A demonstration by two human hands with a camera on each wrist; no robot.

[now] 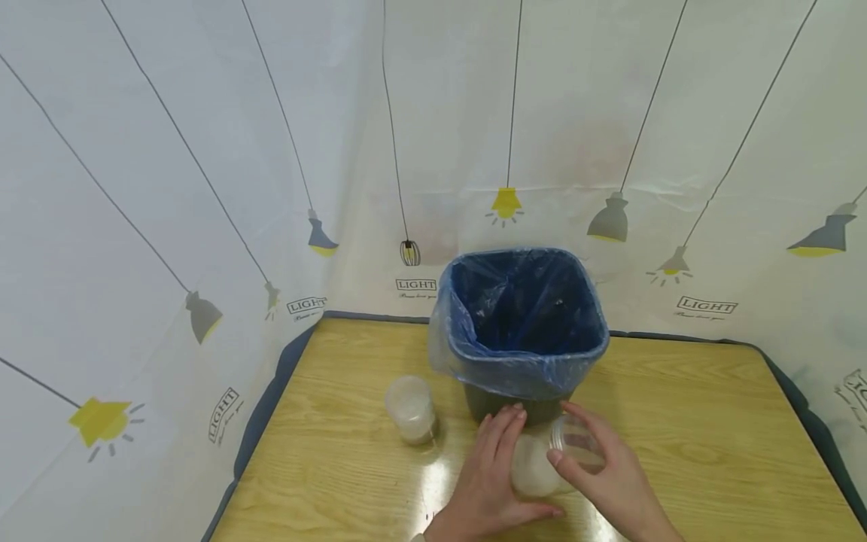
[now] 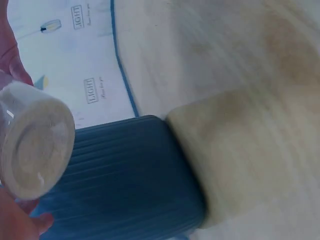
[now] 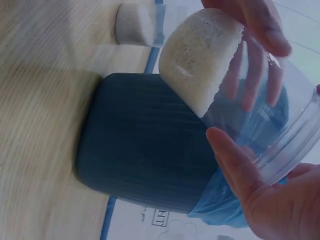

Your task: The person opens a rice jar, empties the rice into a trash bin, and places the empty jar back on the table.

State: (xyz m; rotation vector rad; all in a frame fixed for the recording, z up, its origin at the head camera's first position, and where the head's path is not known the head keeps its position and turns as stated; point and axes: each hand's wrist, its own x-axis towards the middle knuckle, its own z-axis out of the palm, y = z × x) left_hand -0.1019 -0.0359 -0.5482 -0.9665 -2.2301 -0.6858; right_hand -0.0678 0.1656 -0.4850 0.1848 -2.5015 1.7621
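Watching remotely, I log the clear jar (image 1: 535, 467) held just in front of the bin (image 3: 145, 140), its base raised off the worktop (image 1: 339, 467), as the left-wrist view confirms. The right hand (image 1: 618, 476) grips it near the ridged mouth, thumb on one side and fingers on the other; the left hand (image 1: 484, 473) cups the body, thumb nearest me, fingers reaching round the far side. I judge the step to be controlling this tilted jar. To do it well, I would let the left hand carry the weight low down and the right hand set the angle, with slow, small turns, since smooth walls may slip and loose contents could run suddenly toward the mouth. Appearance: transparent walls, rounded base, threaded-looking rim leaning to the right; white granules (image 3: 197, 62) fill the lower part, their surface nearly parallel to the bin's base. Whether a lid is fitted, I cannot tell. A second container (image 1: 412, 410), also with pale contents, stands to the left, apart from both hands.
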